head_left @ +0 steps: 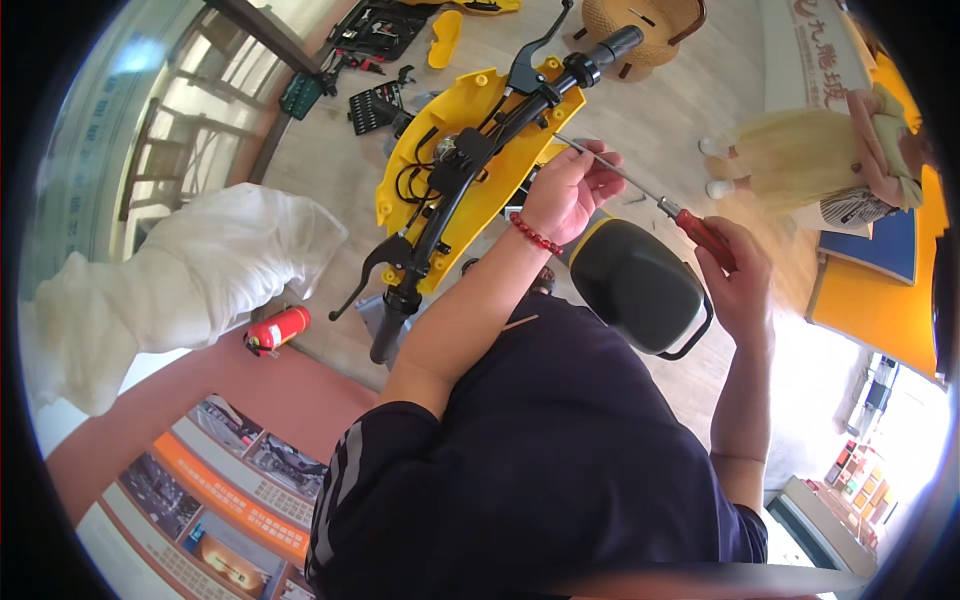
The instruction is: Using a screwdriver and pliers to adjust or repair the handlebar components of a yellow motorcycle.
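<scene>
My right hand [738,280] is wrapped around the red handle of a long screwdriver [640,187]. Its metal shaft runs up and left to the edge of a yellow plastic cover [505,190], beside the handlebar. The exact contact at the tip is too small to make out. My left hand [572,193], with a red bead bracelet at the wrist, has its curled fingers on the shaft near the tip. A black handlebar [480,160] with brake levers crosses the cover, and dark cables [415,180] show in the cover's hollow.
A black and yellow seat [640,285] lies just in front of me. Beyond the cover are an open socket set [375,108], a black tool case [385,30] and a wicker stool [645,30]. A red fire extinguisher [277,330] lies left; a person [800,160] stands right.
</scene>
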Demonstrator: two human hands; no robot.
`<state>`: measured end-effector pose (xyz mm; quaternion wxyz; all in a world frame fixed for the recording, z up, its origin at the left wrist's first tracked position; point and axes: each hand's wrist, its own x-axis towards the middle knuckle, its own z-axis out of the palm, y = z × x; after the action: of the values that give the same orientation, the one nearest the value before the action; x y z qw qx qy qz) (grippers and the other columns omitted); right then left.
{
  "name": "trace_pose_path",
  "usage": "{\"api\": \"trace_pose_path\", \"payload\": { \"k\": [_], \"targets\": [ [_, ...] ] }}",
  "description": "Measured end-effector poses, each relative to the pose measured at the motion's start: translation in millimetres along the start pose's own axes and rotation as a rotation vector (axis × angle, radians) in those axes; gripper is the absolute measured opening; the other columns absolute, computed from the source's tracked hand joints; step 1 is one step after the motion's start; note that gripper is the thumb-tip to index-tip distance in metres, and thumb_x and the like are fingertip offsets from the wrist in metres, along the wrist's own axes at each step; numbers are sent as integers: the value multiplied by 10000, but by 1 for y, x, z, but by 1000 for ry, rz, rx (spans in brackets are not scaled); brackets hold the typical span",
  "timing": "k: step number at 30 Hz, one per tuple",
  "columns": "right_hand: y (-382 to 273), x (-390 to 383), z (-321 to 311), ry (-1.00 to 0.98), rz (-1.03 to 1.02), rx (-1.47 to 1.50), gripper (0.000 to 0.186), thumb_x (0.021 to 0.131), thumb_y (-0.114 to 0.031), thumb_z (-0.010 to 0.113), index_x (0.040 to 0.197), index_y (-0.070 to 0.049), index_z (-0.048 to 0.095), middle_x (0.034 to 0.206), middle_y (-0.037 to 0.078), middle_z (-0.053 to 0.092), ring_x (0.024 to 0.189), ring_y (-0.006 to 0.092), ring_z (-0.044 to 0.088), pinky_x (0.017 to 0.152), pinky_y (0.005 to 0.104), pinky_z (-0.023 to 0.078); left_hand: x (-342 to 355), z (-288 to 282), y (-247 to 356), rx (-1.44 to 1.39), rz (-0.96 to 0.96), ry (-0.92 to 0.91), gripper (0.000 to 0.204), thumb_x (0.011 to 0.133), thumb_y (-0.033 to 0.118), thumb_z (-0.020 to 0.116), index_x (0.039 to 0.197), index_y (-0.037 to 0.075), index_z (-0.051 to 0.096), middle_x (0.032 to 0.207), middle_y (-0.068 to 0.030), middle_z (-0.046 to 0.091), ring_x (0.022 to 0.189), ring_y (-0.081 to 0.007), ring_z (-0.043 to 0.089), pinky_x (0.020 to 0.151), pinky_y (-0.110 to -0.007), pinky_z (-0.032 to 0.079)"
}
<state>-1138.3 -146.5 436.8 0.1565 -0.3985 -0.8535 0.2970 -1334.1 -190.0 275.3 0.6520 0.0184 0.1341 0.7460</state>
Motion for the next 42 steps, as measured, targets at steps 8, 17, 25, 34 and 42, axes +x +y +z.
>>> {"api": "trace_pose_path", "payload": {
  "k": [8,17,25,34,42],
  "targets": [
    [-14,15,1,-52,-64,-139,277,755,1,614,1028,-12,568,929,142,605,822,254,621,716,304,500,5,-3,6,-76,-16,-6,170,946,117,365,1052,37,470,1004,-122,577,866,-217,591,831,-353,499],
    [-21,23,7,-73,-125,-258,290,740,-13,626,1026,-11,571,912,147,597,810,288,604,710,323,482,9,-10,6,-142,1,-4,191,952,130,357,1060,38,485,1000,-114,577,903,-224,591,839,-352,498],
    [-32,21,7,-66,-177,-344,281,738,-12,632,1014,-12,580,915,144,595,793,283,604,693,328,482,8,-8,4,-172,-3,-7,190,959,133,342,1053,41,479,998,-113,577,901,-228,593,843,-354,496],
    [-37,20,8,-71,-212,-379,272,746,-5,626,1014,-3,576,911,148,595,775,276,608,677,319,487,9,-8,3,-215,1,-23,186,961,137,340,1060,43,466,986,-118,585,884,-236,602,824,-362,508],
    [-39,19,10,-56,-215,-411,271,742,-7,635,1008,-11,579,910,144,599,776,274,610,685,317,487,9,-6,2,-217,28,-24,180,962,136,340,1050,45,467,978,-121,592,881,-236,606,820,-361,511]
  ]
}}
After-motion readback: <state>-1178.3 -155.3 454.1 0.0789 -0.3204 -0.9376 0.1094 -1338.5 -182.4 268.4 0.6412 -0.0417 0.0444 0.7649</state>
